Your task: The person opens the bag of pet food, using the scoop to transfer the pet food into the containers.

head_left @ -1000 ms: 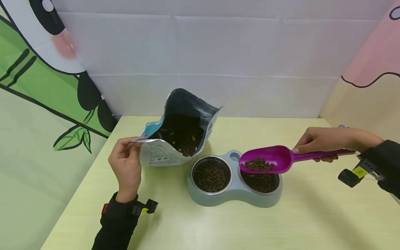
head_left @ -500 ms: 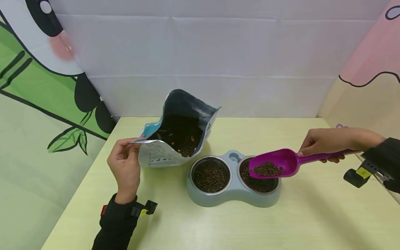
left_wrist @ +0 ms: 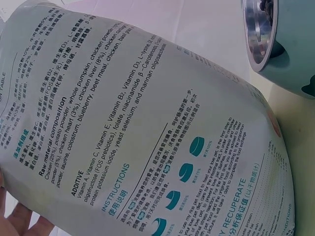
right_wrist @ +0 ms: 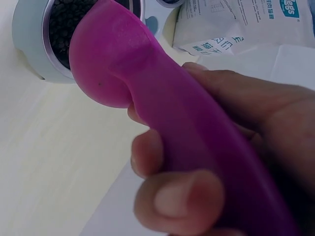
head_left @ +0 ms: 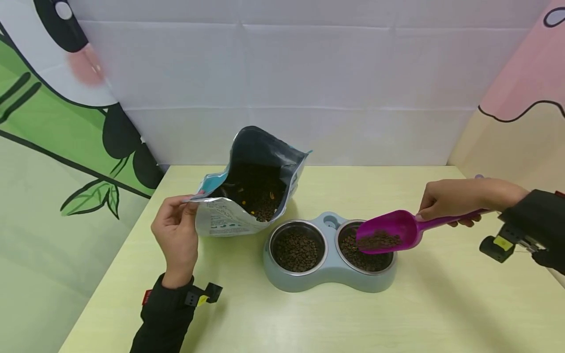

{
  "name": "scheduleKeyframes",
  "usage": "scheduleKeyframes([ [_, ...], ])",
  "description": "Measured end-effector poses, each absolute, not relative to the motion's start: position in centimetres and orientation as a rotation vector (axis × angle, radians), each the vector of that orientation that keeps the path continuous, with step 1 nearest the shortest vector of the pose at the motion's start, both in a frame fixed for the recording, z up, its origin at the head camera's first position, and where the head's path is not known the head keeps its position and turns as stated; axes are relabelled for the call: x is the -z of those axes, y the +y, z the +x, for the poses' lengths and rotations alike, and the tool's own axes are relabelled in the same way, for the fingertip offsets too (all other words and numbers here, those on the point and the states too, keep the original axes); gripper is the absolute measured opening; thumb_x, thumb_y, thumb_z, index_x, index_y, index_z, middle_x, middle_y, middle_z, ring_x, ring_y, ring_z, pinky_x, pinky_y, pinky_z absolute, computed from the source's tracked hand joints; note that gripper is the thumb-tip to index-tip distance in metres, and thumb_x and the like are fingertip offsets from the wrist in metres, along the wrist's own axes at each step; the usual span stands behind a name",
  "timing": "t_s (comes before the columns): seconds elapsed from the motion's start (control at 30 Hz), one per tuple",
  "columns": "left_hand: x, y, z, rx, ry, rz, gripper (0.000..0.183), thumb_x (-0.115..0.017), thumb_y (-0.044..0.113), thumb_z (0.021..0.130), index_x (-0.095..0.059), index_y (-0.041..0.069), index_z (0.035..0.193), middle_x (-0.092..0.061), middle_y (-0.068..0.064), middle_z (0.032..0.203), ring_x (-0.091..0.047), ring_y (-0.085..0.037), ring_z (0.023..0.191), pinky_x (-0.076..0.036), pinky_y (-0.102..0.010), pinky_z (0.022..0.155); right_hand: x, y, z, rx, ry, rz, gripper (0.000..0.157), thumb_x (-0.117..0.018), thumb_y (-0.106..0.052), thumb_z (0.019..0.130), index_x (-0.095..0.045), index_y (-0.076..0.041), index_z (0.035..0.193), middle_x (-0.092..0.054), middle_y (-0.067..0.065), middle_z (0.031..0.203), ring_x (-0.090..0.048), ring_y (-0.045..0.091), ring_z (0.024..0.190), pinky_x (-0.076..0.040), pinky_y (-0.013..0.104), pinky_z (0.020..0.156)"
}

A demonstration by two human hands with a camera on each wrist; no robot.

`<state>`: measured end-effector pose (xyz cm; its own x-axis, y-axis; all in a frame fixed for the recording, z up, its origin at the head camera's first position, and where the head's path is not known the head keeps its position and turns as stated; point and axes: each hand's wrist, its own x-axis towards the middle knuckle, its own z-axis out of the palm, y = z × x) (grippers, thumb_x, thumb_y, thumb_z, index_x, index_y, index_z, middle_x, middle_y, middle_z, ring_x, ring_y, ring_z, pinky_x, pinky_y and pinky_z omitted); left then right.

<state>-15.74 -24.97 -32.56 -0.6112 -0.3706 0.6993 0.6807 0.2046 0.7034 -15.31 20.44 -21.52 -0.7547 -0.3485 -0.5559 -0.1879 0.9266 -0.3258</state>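
My right hand (head_left: 454, 198) grips the handle of a magenta scoop (head_left: 403, 223), its fingers curled round it in the right wrist view. Brown kibble (head_left: 380, 240) lies in the scoop, which is over the right bowl of a grey-blue double pet bowl (head_left: 328, 277). Both steel bowls hold kibble, and the scoop hides part of the right one. At the left, my left hand (head_left: 178, 235) pinches the rim of an open pet food bag (head_left: 234, 220). Kibble with a few yellow bits shows inside. Printed text covers the bag (left_wrist: 147, 113) in the left wrist view.
The pale wooden table (head_left: 282, 323) carries everything. Behind it hangs a creased white backdrop (head_left: 318, 73). A cartoon-printed panel (head_left: 88, 132) stands at the left, and a pink and beige one (head_left: 521, 117) at the right.
The scoop has moved right and slightly down over the right bowl, and in the last half second it tips lower at its front, kibble shifting to the lip. The left hand and bag stay put.
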Motion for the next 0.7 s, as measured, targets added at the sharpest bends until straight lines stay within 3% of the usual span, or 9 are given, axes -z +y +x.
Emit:
scheduleKeyframes([
  [0.7,32.6,-25.0,-15.9,1.586,-1.589,-0.322,0.011,-0.059,-0.001,0.083,-0.058,-0.007,0.092,-0.063,-0.007,0.089,-0.062,-0.016,0.085,-0.047,-0.022,0.081,20.3,18.6,-15.2,0.077,2.569,-0.445,0.02,-0.058,-0.028,0.087,-0.059,-0.021,0.068,-0.046,-0.001,0.052,-0.04,0.011,0.038,-0.036,0.021,0.038],
])
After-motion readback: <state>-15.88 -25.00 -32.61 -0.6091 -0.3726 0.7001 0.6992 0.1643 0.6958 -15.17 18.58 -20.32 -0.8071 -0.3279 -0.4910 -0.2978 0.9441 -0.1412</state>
